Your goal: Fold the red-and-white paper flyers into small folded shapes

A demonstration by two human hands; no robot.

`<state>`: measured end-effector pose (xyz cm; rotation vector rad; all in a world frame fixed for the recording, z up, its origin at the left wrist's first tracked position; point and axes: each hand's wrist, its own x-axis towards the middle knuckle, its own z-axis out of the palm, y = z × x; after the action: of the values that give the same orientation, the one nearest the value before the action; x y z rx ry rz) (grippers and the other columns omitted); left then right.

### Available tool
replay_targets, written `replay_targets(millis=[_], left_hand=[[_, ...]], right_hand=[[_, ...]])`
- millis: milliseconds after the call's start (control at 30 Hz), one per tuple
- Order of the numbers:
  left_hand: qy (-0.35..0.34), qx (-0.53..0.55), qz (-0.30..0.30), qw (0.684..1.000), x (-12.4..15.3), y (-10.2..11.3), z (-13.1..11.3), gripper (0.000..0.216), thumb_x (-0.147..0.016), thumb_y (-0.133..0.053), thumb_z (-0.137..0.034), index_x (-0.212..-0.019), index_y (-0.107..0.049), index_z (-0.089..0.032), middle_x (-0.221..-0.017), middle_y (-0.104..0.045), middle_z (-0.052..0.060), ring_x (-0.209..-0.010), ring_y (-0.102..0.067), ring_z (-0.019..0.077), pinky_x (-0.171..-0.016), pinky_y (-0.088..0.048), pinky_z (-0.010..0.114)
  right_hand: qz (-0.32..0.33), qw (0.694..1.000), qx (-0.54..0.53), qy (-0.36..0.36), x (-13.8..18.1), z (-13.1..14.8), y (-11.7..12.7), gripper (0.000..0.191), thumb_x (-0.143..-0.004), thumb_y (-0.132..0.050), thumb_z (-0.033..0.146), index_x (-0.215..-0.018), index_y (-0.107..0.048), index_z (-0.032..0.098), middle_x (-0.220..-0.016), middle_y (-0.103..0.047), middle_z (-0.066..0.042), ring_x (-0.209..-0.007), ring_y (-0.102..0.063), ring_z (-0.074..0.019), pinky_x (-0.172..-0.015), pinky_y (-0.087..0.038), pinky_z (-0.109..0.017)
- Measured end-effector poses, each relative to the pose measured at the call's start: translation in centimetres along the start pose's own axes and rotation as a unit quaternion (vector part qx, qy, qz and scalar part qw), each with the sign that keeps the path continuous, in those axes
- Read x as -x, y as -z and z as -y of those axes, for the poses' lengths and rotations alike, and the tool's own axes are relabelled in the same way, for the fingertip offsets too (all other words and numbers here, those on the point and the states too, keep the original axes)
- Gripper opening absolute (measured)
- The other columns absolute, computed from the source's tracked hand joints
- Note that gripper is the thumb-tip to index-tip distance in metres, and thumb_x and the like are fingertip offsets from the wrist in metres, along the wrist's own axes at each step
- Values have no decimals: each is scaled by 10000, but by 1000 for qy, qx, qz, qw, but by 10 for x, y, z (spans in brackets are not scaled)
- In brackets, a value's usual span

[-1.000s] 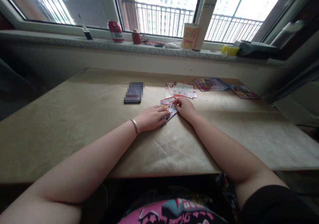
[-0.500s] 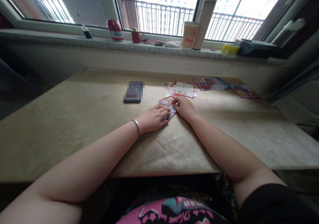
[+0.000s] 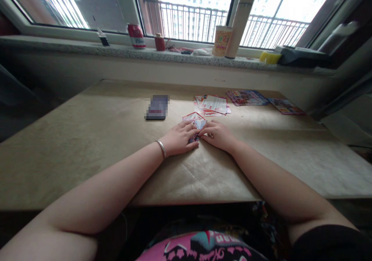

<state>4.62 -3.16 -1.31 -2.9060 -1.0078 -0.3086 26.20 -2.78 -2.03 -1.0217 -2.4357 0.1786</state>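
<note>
A small piece of colorful printed paper (image 3: pixel 200 124), seemingly folded, lies on the table in front of me. My left hand (image 3: pixel 181 138), with a silver bangle at the wrist, rests flat over its left part, fingers stretched across it. At the paper's right edge, the fingertips of my right hand (image 3: pixel 217 135) are pinched together, close against the left fingers. Both hands cover much of the paper, so its full shape is hidden. Just beyond it sits a loose pile of printed paper sheets (image 3: pixel 213 104).
A dark, blurred-out flat object (image 3: pixel 157 107) lies left of the pile. Colorful printed packs (image 3: pixel 247 97) and another pack (image 3: pixel 285 106) are at the back right. On the windowsill (image 3: pixel 174 57) stand a red can (image 3: pixel 136 36), a paper cup (image 3: pixel 222 41) and a tall tube (image 3: pixel 238 26).
My right hand has slid nearer to me along the paper's right edge, down beside the left fingers. More of the paper's far end shows, and my left hand has stayed nearly still.
</note>
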Motion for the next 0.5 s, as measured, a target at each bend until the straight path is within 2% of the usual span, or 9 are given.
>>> replay_targets(millis=[133,300,500], left_hand=[[25,22,22,999,0,-2,4,545,-906,-469,-527,-1324,-505,-180,-1353,-521,112,-1353,-368,291,-1139,-271,429],[21,40,43,998,0,-1,6,579,-880,-507,-543,-1339,-475,-192,-1387,-502,105,-1362,-363,276,-1145,-240,415],[32,54,56,996,1,-2,9,639,-873,-500,-577,-1368,-437,-178,-1437,-450,120,-1381,-333,273,-1151,-222,408]], right_hand=[[26,999,-14,46,5,10,0,196,-872,-572,208,-930,-752,258,-938,-701,-32,-928,-596,-177,-857,-464,-301],[55,998,-25,35,7,10,-2,256,-847,-556,154,-962,-755,268,-948,-693,-33,-886,-624,-160,-800,-477,-275],[54,997,-38,41,8,11,0,282,-813,-562,123,-946,-764,268,-941,-697,-25,-856,-635,-147,-774,-477,-255]])
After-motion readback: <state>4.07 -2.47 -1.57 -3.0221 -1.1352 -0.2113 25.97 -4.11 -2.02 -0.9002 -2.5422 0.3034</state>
